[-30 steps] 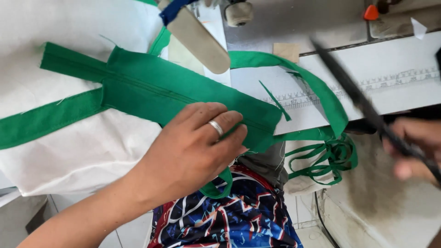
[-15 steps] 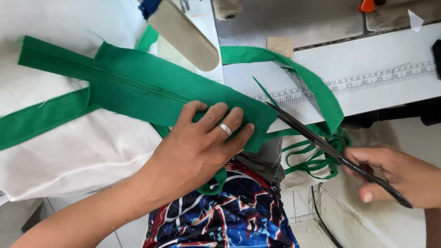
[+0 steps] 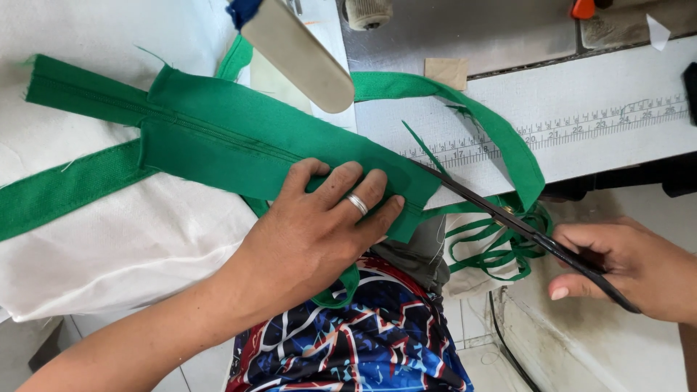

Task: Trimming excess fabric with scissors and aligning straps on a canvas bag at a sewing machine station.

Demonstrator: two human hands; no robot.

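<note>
At table edge, head view: left hand (image 3: pixel 319 225) spread flat, pressing green fabric strip (image 3: pixel 239 138), long axis running left-right. Right hand (image 3: pixel 632 265) closed round handles of black scissors (image 3: pixel 508 218), blade tips at strip's right end, nearer that hand.

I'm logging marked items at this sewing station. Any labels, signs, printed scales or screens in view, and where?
Ruler strip: long printed scale along the white table's edge, upper right, black marks on white.
Tan patch: small blank square near the table's top edge.
No screens or packages.
</note>
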